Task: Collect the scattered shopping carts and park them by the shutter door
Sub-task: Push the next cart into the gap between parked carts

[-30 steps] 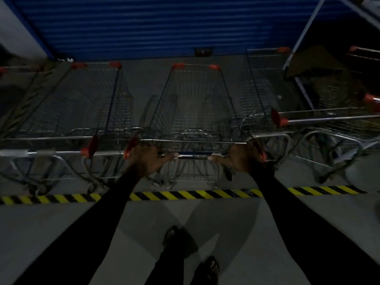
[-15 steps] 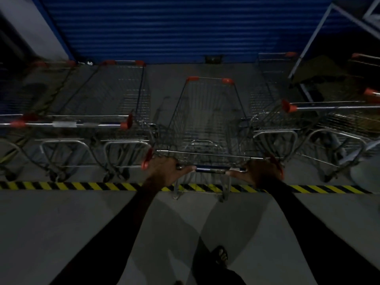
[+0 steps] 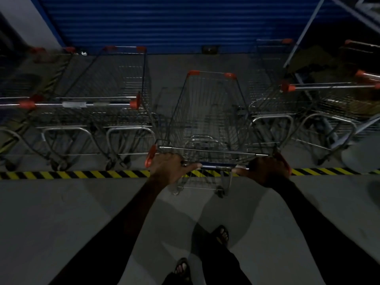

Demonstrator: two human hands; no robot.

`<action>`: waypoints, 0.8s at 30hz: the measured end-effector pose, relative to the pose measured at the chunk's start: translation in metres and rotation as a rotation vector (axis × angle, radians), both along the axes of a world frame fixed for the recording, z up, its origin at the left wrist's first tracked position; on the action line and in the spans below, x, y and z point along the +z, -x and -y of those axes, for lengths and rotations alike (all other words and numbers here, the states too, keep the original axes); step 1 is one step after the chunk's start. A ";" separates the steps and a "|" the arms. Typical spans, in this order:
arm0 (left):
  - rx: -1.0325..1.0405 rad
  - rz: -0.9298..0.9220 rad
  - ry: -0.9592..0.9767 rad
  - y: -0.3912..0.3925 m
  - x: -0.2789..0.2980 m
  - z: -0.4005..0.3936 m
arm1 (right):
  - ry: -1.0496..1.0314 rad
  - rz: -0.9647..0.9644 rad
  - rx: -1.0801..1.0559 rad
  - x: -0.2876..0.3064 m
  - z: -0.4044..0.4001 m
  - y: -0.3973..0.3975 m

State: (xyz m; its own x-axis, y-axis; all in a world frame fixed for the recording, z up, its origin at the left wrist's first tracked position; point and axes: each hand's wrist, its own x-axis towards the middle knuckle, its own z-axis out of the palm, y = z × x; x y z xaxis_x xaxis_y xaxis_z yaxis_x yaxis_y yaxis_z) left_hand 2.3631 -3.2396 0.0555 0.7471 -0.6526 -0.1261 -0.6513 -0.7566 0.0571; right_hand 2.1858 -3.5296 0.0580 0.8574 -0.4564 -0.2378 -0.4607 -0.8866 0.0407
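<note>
Dimly lit and seen from above, a person stands on a grey concrete floor (image 3: 61, 212) and holds a silver wire shopping cart with orange corner caps (image 3: 209, 112) directly ahead. The left hand (image 3: 171, 168) is curled over the left end of the cart's push handle (image 3: 216, 165), thumb stretched inward along the bar. The right hand (image 3: 267, 170) grips the right end of the same bar, its fingers wrapped around it. Both forearms are in dark sleeves.

The held cart points toward a blue ribbed shutter door (image 3: 164, 23) that fills the top of the view. Its basket lies past a yellow and black striped floor line (image 3: 82, 174), while its rear wheels sit on the near side of that line. It stands in a gap between other carts and is well short of the door.

To the left, a row of parked wire carts with an orange-capped handle bar (image 3: 78, 104) stands side by side, facing the shutter. To the right, more parked wire carts with orange handle ends (image 3: 308, 103) sit close together, slightly angled. A pale metal frame (image 3: 304, 31) leans across the upper right corner. Two sandalled feet (image 3: 222, 235) show at the bottom.
</note>
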 end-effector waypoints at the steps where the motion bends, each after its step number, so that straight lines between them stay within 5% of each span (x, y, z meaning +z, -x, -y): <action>1: -0.003 -0.001 0.005 -0.003 -0.002 0.000 | -0.023 0.009 -0.006 0.002 0.000 -0.001; 24: 0.071 -0.146 0.100 -0.188 0.001 0.162 | -0.109 0.087 0.084 0.003 0.166 -0.199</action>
